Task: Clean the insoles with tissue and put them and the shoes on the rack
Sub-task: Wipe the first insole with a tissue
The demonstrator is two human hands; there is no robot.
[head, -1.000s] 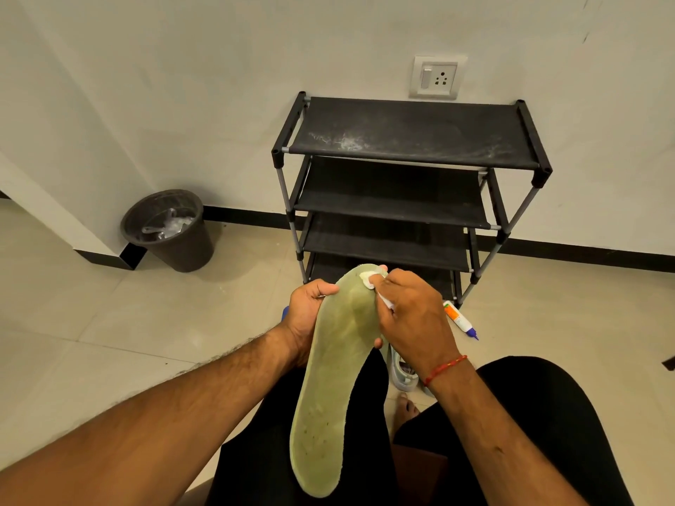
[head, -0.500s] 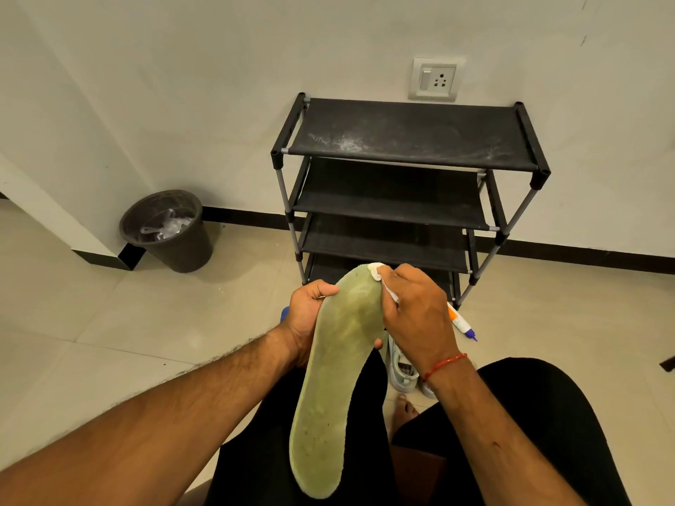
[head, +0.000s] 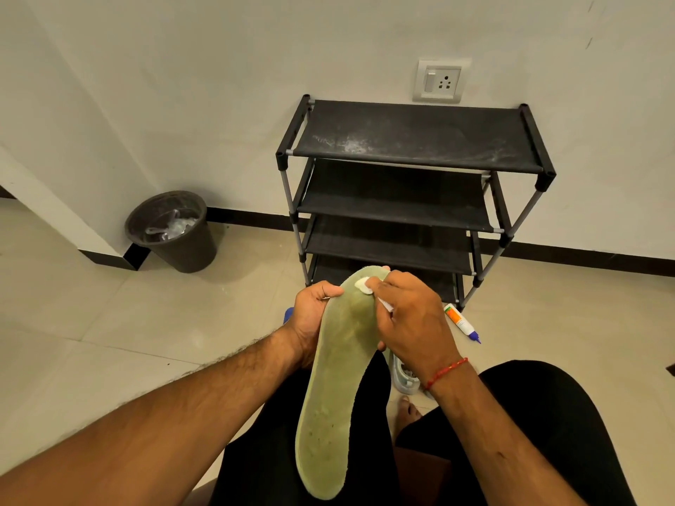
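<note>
One insole [head: 328, 396], gripped in my left hand [head: 310, 315]; my right hand [head: 412, 323], pinching the tissue [head: 362, 286], has slid back from the toe tip, so wiping seems unfinished.

The rack [head: 412, 140] stands against the wall [head: 219, 85], below the socket [head: 440, 80]. The bin [head: 171, 231] is on the floor [head: 109, 323] to its left. A tube [head: 461, 323] lies beside the rack's right front leg. Before the rack is the insole [head: 336, 378] (the tissue [head: 363, 286] on its far end), and a shoe [head: 403, 378] is on the floor below it.
</note>
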